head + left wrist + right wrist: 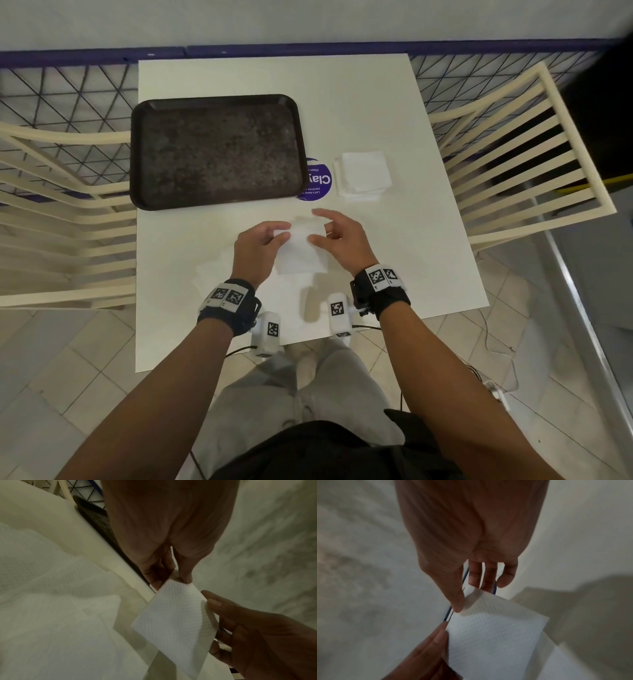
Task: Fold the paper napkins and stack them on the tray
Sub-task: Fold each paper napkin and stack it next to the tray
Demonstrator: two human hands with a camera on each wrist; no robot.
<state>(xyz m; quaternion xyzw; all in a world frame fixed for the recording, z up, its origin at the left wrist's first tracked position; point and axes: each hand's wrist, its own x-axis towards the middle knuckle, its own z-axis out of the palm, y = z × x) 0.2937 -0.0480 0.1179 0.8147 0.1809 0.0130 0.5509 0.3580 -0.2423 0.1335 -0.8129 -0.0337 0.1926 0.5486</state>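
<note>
I hold a white paper napkin (301,253) up over the near middle of the white table (394,102). My left hand (279,233) pinches its upper left corner between thumb and fingers (186,577). My right hand (320,228) takes the upper right edge, its thumb (458,607) on the front face and the other fingers behind the sheet. The napkin (496,635) hangs down toward me, partly folded. The dark brown tray (215,150) lies bare at the far left. A stack of folded napkins (363,174) sits to the right of the tray.
Loose unfolded napkins (212,270) lie on the table under my left wrist. A purple round sticker (318,180) shows between tray and stack. Cream slatted chairs (520,154) flank the table on both sides. A wire fence (68,92) runs behind.
</note>
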